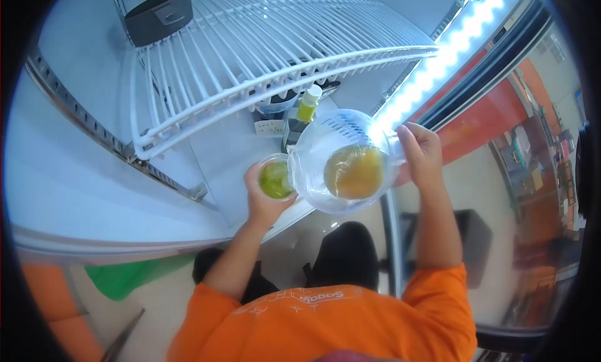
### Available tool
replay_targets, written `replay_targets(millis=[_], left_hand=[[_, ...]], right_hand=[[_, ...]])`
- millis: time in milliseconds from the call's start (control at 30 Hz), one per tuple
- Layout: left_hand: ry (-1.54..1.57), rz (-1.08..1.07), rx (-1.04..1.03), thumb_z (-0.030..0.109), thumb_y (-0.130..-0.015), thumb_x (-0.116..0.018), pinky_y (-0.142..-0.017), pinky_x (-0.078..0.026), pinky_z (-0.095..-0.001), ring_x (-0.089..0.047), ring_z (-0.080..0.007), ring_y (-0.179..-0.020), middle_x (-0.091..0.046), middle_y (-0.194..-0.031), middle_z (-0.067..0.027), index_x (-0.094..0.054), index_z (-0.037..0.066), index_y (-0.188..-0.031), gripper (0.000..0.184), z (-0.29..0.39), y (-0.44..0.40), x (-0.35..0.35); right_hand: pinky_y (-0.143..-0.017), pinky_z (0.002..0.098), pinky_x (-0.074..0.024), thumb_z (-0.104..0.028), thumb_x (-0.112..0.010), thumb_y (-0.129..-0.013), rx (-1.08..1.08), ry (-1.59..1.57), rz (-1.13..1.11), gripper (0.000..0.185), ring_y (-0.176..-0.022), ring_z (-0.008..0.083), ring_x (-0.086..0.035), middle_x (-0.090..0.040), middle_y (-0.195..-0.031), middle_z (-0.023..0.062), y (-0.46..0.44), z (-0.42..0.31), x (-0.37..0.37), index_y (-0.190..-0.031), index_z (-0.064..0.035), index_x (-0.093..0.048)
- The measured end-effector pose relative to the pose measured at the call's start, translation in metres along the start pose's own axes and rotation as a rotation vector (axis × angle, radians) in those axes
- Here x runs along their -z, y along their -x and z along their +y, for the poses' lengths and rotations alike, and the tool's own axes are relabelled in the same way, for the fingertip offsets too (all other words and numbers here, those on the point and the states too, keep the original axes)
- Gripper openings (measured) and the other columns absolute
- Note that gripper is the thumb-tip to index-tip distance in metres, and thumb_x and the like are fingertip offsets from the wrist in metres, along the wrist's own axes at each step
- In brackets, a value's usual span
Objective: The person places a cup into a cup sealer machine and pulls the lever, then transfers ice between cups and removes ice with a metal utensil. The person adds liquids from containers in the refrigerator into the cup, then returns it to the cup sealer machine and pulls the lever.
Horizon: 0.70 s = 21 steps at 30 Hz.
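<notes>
My left hand [266, 205] is wrapped round a small clear cup [274, 178] with green contents. In my right hand [421, 150] is the handle of a large clear measuring jug [341, 158], which has dark markings and yellow-brown liquid inside. The jug is tilted to the left, its spout at the right rim of the cup. Just behind the two vessels stands a bottle [307, 108] with a white cap and a yellow neck. A small handwritten label [269, 127] shows left of the bottle.
A white wire shelf [282, 77] spans above my hands, with a dark grey container [159, 16] at its back left. More containers stand beneath it. A bright light strip [444, 55] and the glass door's frame [392, 243] are on the right.
</notes>
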<state>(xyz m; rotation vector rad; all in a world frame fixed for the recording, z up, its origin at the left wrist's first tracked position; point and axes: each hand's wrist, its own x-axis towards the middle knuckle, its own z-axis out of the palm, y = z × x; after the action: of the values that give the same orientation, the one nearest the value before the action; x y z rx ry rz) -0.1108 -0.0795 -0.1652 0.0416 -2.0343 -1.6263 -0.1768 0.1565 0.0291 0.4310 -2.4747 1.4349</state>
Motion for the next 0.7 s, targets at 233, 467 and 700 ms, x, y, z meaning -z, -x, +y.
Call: replay_targets(millis=[233,467,700], left_hand=[[-0.008,-0.007,-0.026,0.007,-0.050,-0.085,-0.096,-0.039,-0.0375,-0.047,-0.0257,-0.114,-0.047,-0.120,-0.0129,-0.024,0.008,-0.125,0.097,0.003,-0.006,-0.006],[-0.017,0.024,-0.072,0.013,-0.052,-0.086,-0.092,-0.042,-0.0365,-0.051,-0.0267,-0.109,-0.048,-0.116,-0.0152,-0.027,0.004,-0.124,0.093,0.007,-0.001,-0.011],[-0.015,-0.001,-0.079,0.011,-0.052,-0.086,-0.094,-0.040,-0.0367,-0.049,-0.0260,-0.112,-0.047,-0.119,-0.0137,-0.024,0.007,-0.124,0.095,0.011,0.003,-0.011]], right_hand=[[-0.048,0.0272,-0.0313,-0.022,-0.055,-0.084,0.040,0.087,-0.079,0.033,-0.052,0.0070,-0.036,-0.042,-0.051,0.0007,-0.019,-0.013,-0.005,-0.061,0.0021,-0.051],[-0.048,0.0318,-0.0343,-0.024,-0.055,-0.083,0.124,0.249,-0.119,0.034,-0.048,0.0143,-0.037,-0.041,-0.050,0.0092,-0.021,-0.025,-0.003,-0.063,0.0031,-0.053],[-0.049,0.0333,-0.0356,-0.026,-0.055,-0.082,0.135,0.325,-0.141,0.034,-0.047,0.0180,-0.037,-0.041,-0.051,0.0126,-0.022,-0.036,-0.001,-0.065,0.0037,-0.055]])
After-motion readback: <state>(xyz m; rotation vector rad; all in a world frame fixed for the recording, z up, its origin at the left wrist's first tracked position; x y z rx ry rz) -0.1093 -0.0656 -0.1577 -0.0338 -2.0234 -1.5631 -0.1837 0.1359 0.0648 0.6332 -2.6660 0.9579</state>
